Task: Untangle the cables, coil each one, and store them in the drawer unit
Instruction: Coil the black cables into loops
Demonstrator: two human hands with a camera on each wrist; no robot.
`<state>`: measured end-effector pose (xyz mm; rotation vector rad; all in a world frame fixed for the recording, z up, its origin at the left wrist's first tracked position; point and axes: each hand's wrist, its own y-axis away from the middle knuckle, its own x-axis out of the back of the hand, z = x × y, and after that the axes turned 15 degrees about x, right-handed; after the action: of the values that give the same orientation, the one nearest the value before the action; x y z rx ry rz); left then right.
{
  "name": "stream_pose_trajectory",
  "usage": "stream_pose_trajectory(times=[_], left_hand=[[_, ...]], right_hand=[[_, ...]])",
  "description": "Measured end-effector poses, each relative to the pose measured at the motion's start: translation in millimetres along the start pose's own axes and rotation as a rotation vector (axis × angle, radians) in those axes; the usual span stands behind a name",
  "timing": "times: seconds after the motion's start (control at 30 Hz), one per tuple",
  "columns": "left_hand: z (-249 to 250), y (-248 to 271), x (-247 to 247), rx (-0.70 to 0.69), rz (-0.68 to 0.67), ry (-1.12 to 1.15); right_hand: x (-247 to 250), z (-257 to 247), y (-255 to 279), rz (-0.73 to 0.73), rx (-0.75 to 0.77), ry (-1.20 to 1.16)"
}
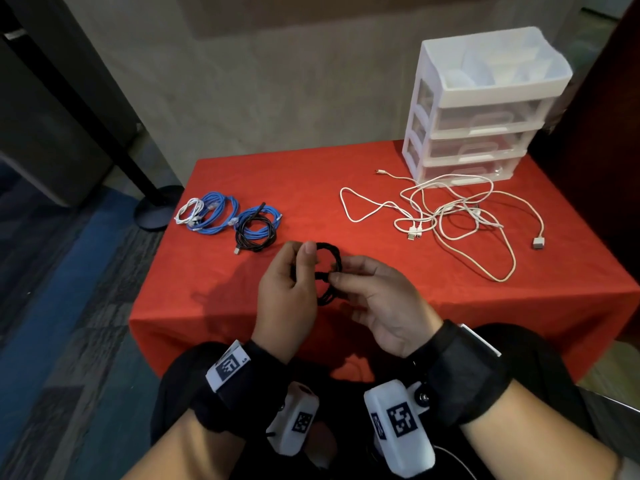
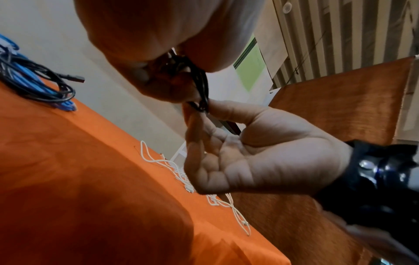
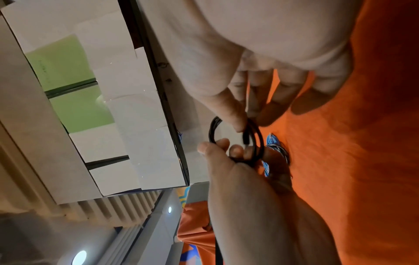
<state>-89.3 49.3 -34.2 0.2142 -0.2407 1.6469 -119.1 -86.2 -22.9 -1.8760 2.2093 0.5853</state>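
Observation:
Both hands hold a small black cable coil (image 1: 328, 271) above the front of the red table (image 1: 214, 299). My left hand (image 1: 304, 261) grips the coil's left side, thumb on top. My right hand (image 1: 337, 273) pinches its right side between thumb and forefinger. In the left wrist view the right hand (image 2: 249, 152) pinches the black cable (image 2: 200, 86) at its lower end. The right wrist view shows the coil (image 3: 255, 139) as a ring between both hands. A loose tangle of white cables (image 1: 450, 216) lies in front of the white drawer unit (image 1: 485, 109), whose drawers are closed.
Coiled cables lie at the table's left: a blue coil with a white one (image 1: 211, 213), and a blue coil with a black one (image 1: 258, 230). The drawer unit stands at the back right corner. A dark stand base (image 1: 156, 209) sits on the floor beside the table.

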Motion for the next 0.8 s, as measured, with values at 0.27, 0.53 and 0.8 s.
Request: stream_pose_trajectory(times=[0.27, 0.53, 0.8], left_hand=[[1.7, -18.6, 15.4, 0.018, 0.008, -0.063], [8.6, -21.4, 17.3, -0.034, -0.005, -0.135], [20.2, -18.9, 18.8, 0.017, -0.067, -0.050]], right_hand=[[9.9, -12.5, 0.8, -0.275, -0.001, 0.056], [15.7, -9.7, 2.0, -0.534, 0.269, 0.551], [22.0, -9.6, -10.8, -0.531, 0.545, 0.711]])
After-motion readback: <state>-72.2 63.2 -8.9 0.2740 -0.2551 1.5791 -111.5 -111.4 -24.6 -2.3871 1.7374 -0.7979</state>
